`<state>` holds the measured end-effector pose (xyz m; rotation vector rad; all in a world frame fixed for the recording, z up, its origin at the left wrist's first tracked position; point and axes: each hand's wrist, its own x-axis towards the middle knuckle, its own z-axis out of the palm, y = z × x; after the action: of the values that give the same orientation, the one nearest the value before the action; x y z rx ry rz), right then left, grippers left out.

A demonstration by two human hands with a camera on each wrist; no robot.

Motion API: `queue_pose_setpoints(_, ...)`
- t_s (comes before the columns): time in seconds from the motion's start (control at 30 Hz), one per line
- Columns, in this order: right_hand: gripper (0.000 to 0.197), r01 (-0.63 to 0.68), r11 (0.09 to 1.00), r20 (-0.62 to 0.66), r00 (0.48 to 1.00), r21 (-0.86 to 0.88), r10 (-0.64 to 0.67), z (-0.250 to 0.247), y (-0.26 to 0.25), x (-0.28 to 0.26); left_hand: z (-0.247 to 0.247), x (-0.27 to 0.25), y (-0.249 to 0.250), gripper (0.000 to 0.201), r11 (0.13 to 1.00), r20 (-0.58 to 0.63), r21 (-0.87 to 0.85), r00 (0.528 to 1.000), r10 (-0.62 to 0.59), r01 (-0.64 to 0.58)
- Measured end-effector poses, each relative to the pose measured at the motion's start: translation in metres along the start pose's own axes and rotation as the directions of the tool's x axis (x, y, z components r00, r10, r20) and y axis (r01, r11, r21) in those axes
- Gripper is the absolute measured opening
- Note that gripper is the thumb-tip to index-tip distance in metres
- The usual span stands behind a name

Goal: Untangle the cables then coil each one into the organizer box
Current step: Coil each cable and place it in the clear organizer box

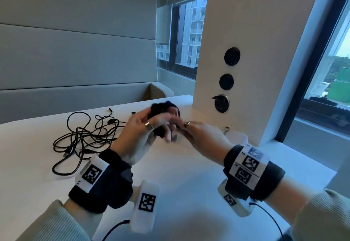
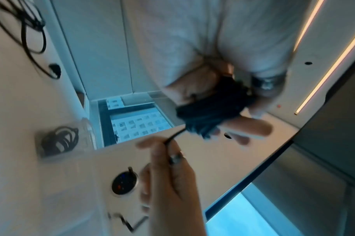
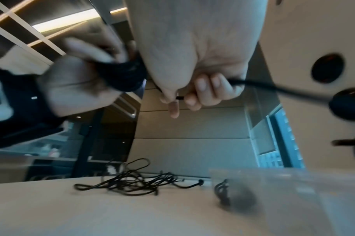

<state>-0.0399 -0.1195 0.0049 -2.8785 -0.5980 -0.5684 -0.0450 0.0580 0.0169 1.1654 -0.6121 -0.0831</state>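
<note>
My left hand (image 1: 146,125) grips a coiled black cable bundle (image 1: 161,109) held above the table; the bundle (image 2: 210,110) wraps round its fingers. My right hand (image 1: 191,128) pinches the loose end of that same cable (image 2: 173,137) just right of the bundle, fingers curled round the cable (image 3: 253,83). A tangle of black cables (image 1: 85,136) lies on the table to the left, apart from both hands. The clear organizer box (image 2: 85,127) holds one coiled black cable (image 2: 60,142); in the head view my hands hide most of it.
A white pillar (image 1: 246,32) with round black sockets (image 1: 226,81) stands right behind my hands. The white table (image 1: 189,174) ends at a window ledge on the right. A padded bench back runs along the far side.
</note>
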Motion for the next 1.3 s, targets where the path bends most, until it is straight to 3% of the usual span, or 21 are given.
queue_pose_setpoints(0.07,0.033,0.106,0.992,0.05,0.993,0.066,-0.109,0.009,-0.014,-0.005,0.003,0.004,-0.001,0.02,0.992,-0.141,-0.106,0.988,0.058,-0.073)
queue_pose_setpoints(0.13,0.035,0.237,0.971,0.066,0.969,0.033,-0.238,0.017,-0.025,-0.012,0.001,0.007,-0.001,0.023,0.991,-0.189,-0.049,0.975,0.115,-0.127)
queue_pose_setpoints(0.23,0.037,0.287,0.954,0.15,0.943,0.092,-0.298,0.017,-0.031,-0.025,-0.01,0.009,-0.003,0.024,0.948,-0.22,0.256,0.943,0.25,-0.191)
queue_pose_setpoints(0.33,0.049,0.274,0.951,0.054,0.957,0.144,-0.284,0.002,-0.027,-0.032,-0.026,0.01,-0.009,0.017,0.828,-0.175,0.535,0.937,0.302,-0.167)
queue_pose_setpoints(0.4,0.044,0.204,0.97,-0.093,0.977,0.134,-0.192,-0.012,-0.017,-0.03,-0.029,0.007,-0.009,0.014,0.728,-0.13,0.681,0.964,0.231,-0.082)
queue_pose_setpoints(0.47,0.042,0.107,0.987,-0.205,0.975,0.118,-0.081,-0.027,-0.006,-0.024,-0.025,0.004,-0.007,0.035,0.6,-0.041,0.8,0.993,0.11,-0.034)
queue_pose_setpoints(0.53,0.044,0.053,0.995,-0.29,0.957,0.09,-0.024,-0.039,0.004,-0.019,-0.014,-0.002,-0.003,0.047,0.577,0.076,0.816,0.995,-0.071,-0.021)
queue_pose_setpoints(0.63,0.038,-0.007,0.998,-0.315,0.949,0.07,0.029,-0.047,0.01,-0.014,-0.004,-0.006,-0.002,0.031,0.717,0.199,0.697,0.955,-0.221,0.02)
queue_pose_setpoints(0.73,0.033,0.0,0.996,-0.322,0.946,0.093,0.03,-0.042,0.01,-0.015,-0.001,-0.007,-0.002,0.029,0.882,0.239,0.467,0.951,-0.195,0.064)
queue_pose_setpoints(0.83,0.029,0.018,0.983,-0.293,0.955,0.183,0.037,-0.038,0.008,-0.014,0.002,-0.01,0.0,0.034,0.976,0.292,0.197,0.944,-0.154,0.098)
queue_pose_setpoints(0.9,0.03,0.029,0.964,-0.235,0.971,0.266,0.036,-0.034,0.006,-0.013,0.004,-0.01,0.002,0.036,0.994,0.308,0.03,0.946,-0.105,0.101)
queue_pose_setpoints(1.1,0.023,0.058,0.913,-0.099,0.995,0.404,-0.019,-0.017,-0.002,-0.016,0.001,-0.005,0.008,0.03,0.948,0.179,-0.311,0.984,-0.009,0.065)
queue_pose_setpoints(1.2,0.024,0.042,0.921,0.006,0.999,0.387,-0.048,-0.009,-0.017,-0.019,0.006,-0.003,0.007,0.027,0.922,0.076,-0.386,0.997,0.019,0.011)
queue_pose_setpoints(1.3,0.031,0.078,0.974,0.114,0.988,0.214,-0.104,-0.008,-0.032,-0.025,0.011,0.002,0.003,0.019,0.951,-0.113,-0.299,0.993,0.041,-0.074)
